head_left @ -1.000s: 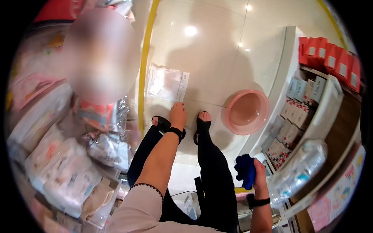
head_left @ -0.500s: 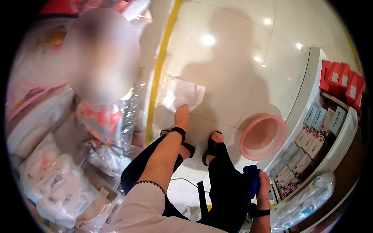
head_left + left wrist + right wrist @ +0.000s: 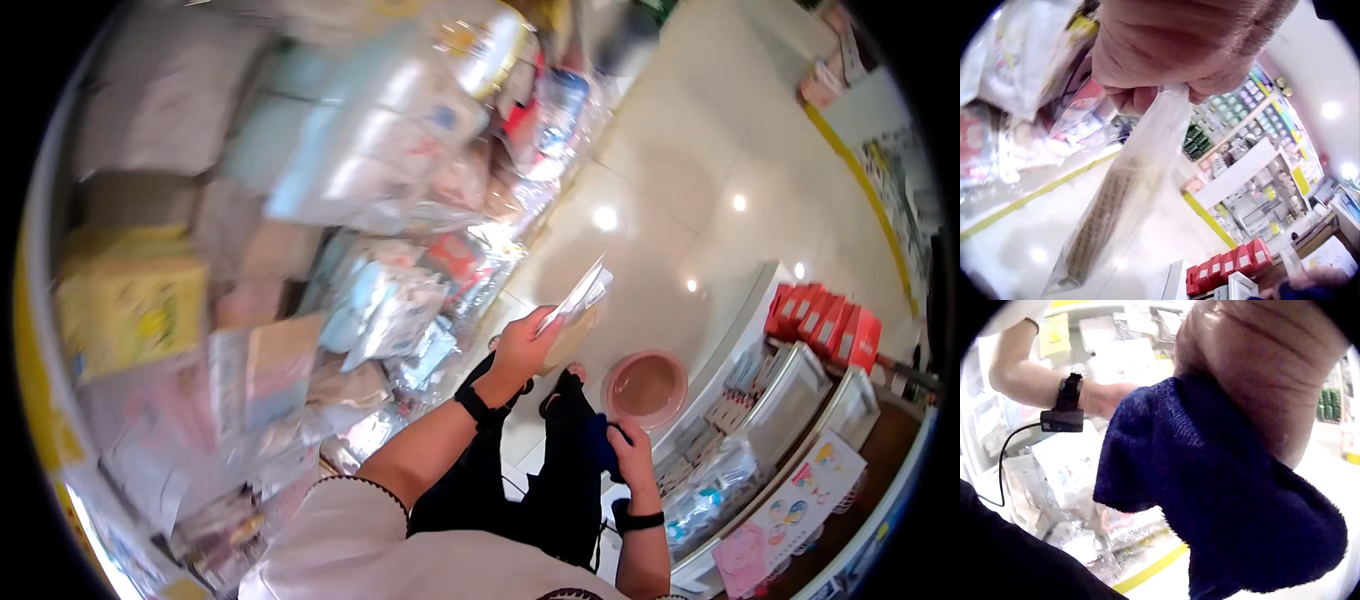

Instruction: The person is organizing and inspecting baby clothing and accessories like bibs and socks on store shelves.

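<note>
My left hand grips the top of a clear plastic package in front of the body. In the left wrist view the package hangs from the curled fingers, with a tan patterned item inside its lower part. A dark blue fluffy cloth is bunched in my right hand, beside the right thigh. The right wrist view shows the cloth draping below that hand; its fingertips are hidden.
A pink basin stands on the tiled floor. Packaged goods cover the shelving at left. On the right, a white shelf unit holds red boxes, drawers and small boxes.
My left hand has lifted the clear package off the floor and brought it nearer the body. The view has swung toward the left shelves. The blue cloth is still in my right hand.
</note>
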`<state>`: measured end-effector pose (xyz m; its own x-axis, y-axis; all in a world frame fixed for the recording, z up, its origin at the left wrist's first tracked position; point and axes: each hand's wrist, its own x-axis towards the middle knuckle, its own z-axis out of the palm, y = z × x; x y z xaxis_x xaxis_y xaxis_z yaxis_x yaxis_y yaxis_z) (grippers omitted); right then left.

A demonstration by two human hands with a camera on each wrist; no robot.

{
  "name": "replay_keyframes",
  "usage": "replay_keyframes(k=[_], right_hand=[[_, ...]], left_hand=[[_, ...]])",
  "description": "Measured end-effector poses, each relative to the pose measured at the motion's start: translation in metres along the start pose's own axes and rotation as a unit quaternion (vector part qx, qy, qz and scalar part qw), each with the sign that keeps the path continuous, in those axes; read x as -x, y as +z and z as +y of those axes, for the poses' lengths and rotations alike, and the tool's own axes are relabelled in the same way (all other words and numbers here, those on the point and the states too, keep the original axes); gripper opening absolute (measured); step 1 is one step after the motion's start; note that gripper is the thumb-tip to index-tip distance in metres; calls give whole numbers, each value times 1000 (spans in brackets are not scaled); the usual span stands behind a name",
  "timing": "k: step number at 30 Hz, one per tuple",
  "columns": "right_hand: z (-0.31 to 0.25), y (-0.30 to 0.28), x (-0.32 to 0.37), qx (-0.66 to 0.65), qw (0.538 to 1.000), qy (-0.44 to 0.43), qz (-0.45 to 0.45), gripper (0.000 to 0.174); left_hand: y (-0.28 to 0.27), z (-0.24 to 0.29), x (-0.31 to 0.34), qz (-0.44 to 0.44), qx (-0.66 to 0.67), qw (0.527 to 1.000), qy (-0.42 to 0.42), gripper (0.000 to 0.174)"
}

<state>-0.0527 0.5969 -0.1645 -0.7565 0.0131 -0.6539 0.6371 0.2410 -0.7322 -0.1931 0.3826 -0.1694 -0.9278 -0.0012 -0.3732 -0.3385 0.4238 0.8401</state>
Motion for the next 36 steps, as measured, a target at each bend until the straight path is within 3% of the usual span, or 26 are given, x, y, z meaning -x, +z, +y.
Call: replay_keyframes(k=[2,5,10,14,17,22,25,30,36], right_hand=[[-42,5,1,22,998,-47,-38,23],[-110,16,5,30,978,-198,-66,35],[-215,40,16,83,936,-329,-94,42],[-275,82,20,78,887,-440,-114,54],[-306,117,25,107,867,-467,-137,57],[-334,158,25,191,864,-444,-142,55],[-346,165,22,242,860,-440,-93,53],[-357,178,12,251,849,-462,43,31],[-361,194,3,247,840,-471,105,20]], left_hand=[[-34,62,26,15,-22,998,50,20],[-75,98,47,55,-83,966,239,15],[-150,126,85,103,-93,973,184,15],[-190,116,108,142,-4,976,162,12],[-219,94,110,145,79,970,177,12],[-258,106,118,152,148,968,133,11],[-272,105,100,167,128,961,181,10],[-282,103,68,154,189,953,181,10],[-277,81,57,160,180,953,186,9]])
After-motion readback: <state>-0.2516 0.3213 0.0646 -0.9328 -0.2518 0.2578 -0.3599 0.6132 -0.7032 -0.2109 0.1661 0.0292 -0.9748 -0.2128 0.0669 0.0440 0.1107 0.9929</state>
